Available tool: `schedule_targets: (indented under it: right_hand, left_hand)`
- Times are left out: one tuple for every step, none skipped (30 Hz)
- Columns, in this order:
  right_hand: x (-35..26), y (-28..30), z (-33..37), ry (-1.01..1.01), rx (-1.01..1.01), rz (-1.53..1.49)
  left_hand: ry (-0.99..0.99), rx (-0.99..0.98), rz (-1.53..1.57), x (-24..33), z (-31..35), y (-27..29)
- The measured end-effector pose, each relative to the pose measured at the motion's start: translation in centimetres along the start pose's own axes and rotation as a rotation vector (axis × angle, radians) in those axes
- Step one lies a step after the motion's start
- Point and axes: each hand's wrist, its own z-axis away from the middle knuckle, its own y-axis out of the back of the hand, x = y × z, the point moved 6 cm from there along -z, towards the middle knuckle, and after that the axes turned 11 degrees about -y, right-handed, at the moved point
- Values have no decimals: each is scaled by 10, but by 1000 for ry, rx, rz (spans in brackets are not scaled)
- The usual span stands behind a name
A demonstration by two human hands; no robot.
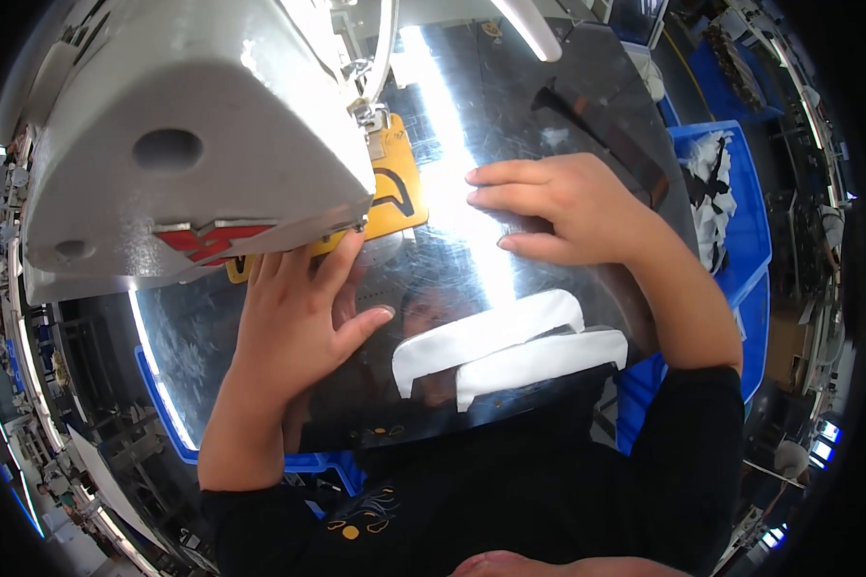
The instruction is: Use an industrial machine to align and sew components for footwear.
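My left hand (289,332) lies with its fingers spread, its fingertips at the near edge of a yellow template plate (409,159) with a dark curved slot. Part of that plate is hidden beneath the white sewing machine head (231,106). To the right, my right hand (577,207) is over the shiny table with its fingers stretched out and nothing in them. Nearer to me, two white collar-shaped fabric pieces lie side by side and slightly overlapping: a farther piece (491,333) and a nearer piece (548,362).
The dark, glossy tabletop (510,106) reflects a bright light strip. A blue bin (762,231) with white and black scraps stands off its right edge; another blue bin (168,413) shows at lower left. A white rod-like part (532,29) hangs over the far side.
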Motion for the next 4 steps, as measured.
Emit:
schedule_targets:
  right_hand:
    - [0, 0, 0, 0, 0, -1]
    - [0, -1, -1, 8, 7, 9]
    - [1, -3, -1, 16, 14, 19]
    - [0, -4, -1, 16, 15, 18]
  left_hand:
    - [0, -1, 0, 0, 0, 0]
    - [1, 0, -11, 0, 1, -1]
    - [1, 2, -21, 0, 1, -1]
    - [6, -8, -8, -1, 1, -1]
